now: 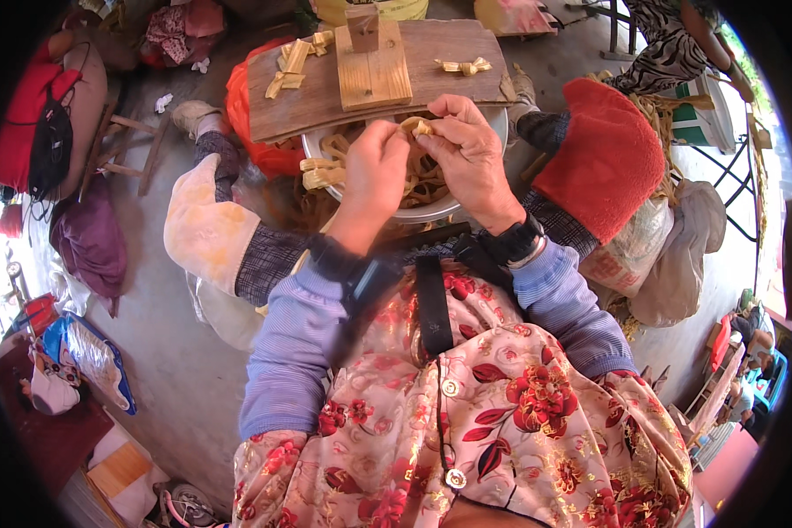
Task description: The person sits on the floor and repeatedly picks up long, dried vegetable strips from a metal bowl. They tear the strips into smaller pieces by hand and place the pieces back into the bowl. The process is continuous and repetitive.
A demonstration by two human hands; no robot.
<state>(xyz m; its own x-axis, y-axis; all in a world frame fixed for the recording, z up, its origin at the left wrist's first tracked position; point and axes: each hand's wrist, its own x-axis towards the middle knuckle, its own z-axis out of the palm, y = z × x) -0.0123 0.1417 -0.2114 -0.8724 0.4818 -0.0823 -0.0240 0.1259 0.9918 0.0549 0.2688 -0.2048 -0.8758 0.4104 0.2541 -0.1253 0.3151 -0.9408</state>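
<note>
Both hands meet above a metal basin filled with curled, tan plant-fibre strips. A small looped strip is pinched between my left hand and my right hand. Across the basin's far side lies a dark wooden board with a lighter wood block on it, and a short wooden post stands on the block. A knotted strip piece rests on the board's right part; several folded pieces lie on its left part. The hands partly hide the basin's contents.
An orange-red plastic bag touches the board's left end. Cloths cover both knees, a cream one and a red one. Stuffed sacks stand at right. A wooden stool is at left, with people seated at both sides.
</note>
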